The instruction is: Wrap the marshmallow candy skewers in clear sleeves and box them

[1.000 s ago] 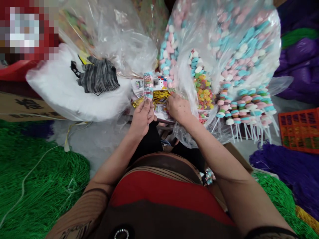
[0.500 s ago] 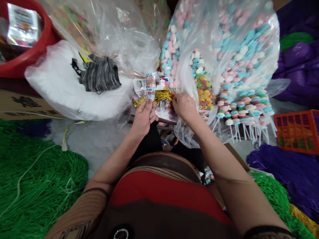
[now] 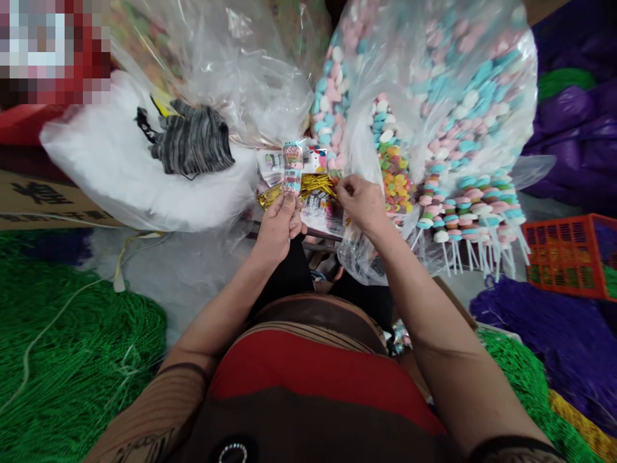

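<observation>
A small clear packet of candy (image 3: 292,168) with a barcode stands upright in my left hand (image 3: 279,225), its lower end pinched by the fingers. Gold twist ties (image 3: 318,185) lie just behind that hand, over printed packets (image 3: 322,209). At the right end of the ties is my right hand (image 3: 362,202), thumb and forefinger pinched together; what they hold, if anything, is too small to make out. Ring-shaped candies (image 3: 396,177) in clear plastic lie right beside this hand.
A striped glove (image 3: 195,140) rests on a white plastic bag (image 3: 120,186) at left. Candy skewers (image 3: 477,206) hang out at right, near an orange crate (image 3: 559,257). Green cord (image 3: 81,341) is piled at lower left, purple cord (image 3: 544,341) at lower right.
My right hand has shifted slightly right and its thumb and forefinger now form a visible ring. My left hand still holds the packet in nearly the same place.
</observation>
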The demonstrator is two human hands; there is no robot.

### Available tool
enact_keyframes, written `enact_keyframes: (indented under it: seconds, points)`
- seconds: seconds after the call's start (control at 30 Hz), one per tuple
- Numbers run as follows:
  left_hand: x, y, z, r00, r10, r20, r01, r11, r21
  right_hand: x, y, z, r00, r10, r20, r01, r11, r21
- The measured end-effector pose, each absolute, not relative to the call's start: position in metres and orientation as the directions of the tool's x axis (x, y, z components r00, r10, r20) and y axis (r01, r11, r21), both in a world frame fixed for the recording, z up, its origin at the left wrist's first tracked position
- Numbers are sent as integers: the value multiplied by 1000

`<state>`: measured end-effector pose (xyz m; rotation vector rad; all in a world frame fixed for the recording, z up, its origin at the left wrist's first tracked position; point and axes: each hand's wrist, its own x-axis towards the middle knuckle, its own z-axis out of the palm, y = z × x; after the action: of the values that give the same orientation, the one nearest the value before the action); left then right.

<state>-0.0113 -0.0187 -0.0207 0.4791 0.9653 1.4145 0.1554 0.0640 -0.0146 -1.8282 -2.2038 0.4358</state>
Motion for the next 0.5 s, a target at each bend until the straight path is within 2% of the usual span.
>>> enact_keyframes:
  seconds: [0.1, 0.2, 0.5]
  points:
    - [-11, -18, -19, -125, 952, -280, -605, 151, 781, 141, 60, -19, -263, 965, -2, 917, 249, -310]
    - [-11, -18, -18, -131, 945, -301, -614, 161, 772, 132, 61, -25, -218, 976, -11, 942, 207, -266]
    - [-12, -19, -21, -115, 947, -298, -616, 168, 770, 154, 70, -20, -243, 969, 34, 897, 238, -373]
